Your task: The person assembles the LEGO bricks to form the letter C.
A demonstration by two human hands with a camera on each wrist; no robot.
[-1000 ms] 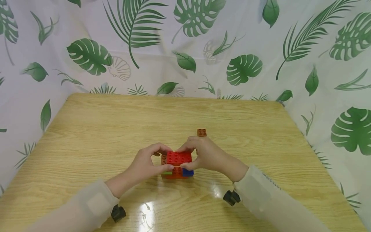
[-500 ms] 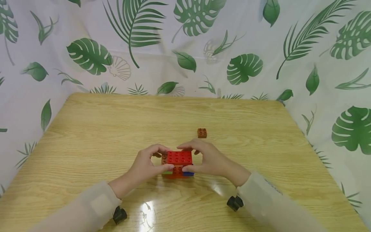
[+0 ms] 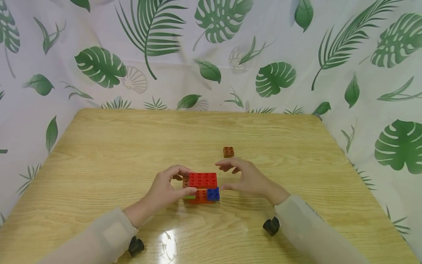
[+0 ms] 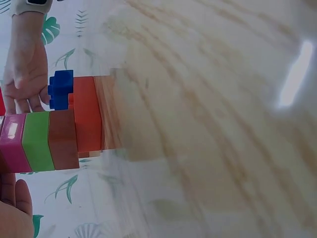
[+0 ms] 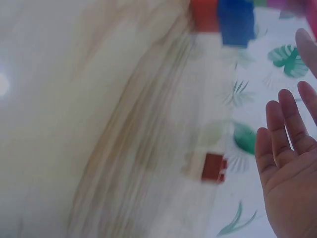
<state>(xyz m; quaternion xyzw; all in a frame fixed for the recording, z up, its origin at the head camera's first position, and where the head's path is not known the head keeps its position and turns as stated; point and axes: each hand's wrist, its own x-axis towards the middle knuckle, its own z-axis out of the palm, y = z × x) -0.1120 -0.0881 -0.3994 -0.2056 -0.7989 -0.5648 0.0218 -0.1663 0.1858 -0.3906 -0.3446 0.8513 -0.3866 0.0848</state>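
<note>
In the head view, a stack of toy building bricks stands at the table's near middle, topped by a red eight-stud brick (image 3: 203, 179). My left hand (image 3: 169, 185) grips the stack's left side, thumb in front and fingers behind. Below the red brick, the left wrist view shows magenta (image 4: 12, 136), green (image 4: 37, 141) and brown (image 4: 63, 139) bricks on an orange-red base brick (image 4: 88, 114). A blue brick (image 3: 213, 193) sits on the base's right end. My right hand (image 3: 252, 179) is apart from the stack on its right, fingers spread and holding nothing.
A loose brown four-stud brick (image 3: 228, 151) lies on the wooden table (image 3: 132, 139) just beyond my right hand. Behind the table hangs a white leaf-print cloth (image 3: 178, 84). Black wrist cameras sit under both sleeves.
My right hand has let go of the red brick and drawn off to the right, uncovering the blue brick. The left hand keeps its grip on the stack.
</note>
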